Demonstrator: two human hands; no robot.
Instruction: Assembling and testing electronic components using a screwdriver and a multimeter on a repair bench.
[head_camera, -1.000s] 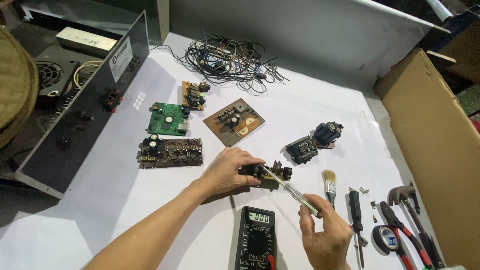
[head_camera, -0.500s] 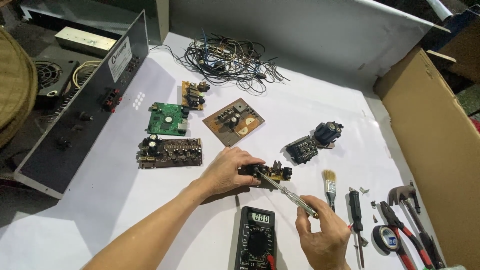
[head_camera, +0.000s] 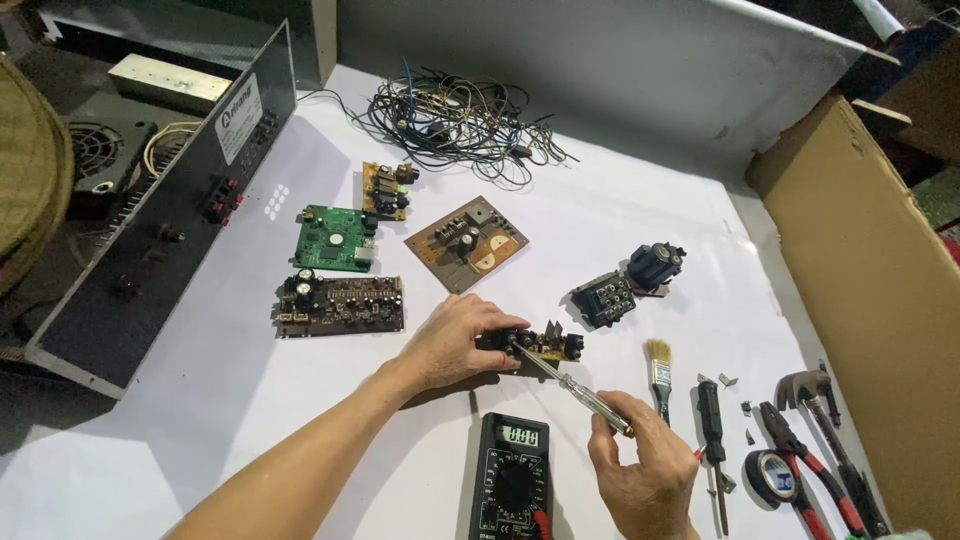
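Open white desk (head_camera: 200, 440) lies left of the left forearm — a clear way in. Ahead, circuit boards (head_camera: 340, 303) and a wire tangle (head_camera: 450, 120) crowd the middle. The multimeter (head_camera: 512, 478) sits between the hands; brush (head_camera: 658, 378), screwdriver (head_camera: 712, 440) and pliers (head_camera: 800, 450) block the right, against the cardboard wall (head_camera: 870, 300).

I see a tangle of dark wires (head_camera: 455, 120) at the far end of the white table (head_camera: 200, 400). Nearer lie a green circuit board (head_camera: 333, 238), a long dark board (head_camera: 342, 305) just below it, and a brown square board (head_camera: 467, 243) to their right. A multimeter (head_camera: 512, 482) sits at the near edge. A small paintbrush (head_camera: 659, 377), pliers (head_camera: 810, 470) and a tape roll (head_camera: 769, 474) lie beside a cardboard wall (head_camera: 870, 290).
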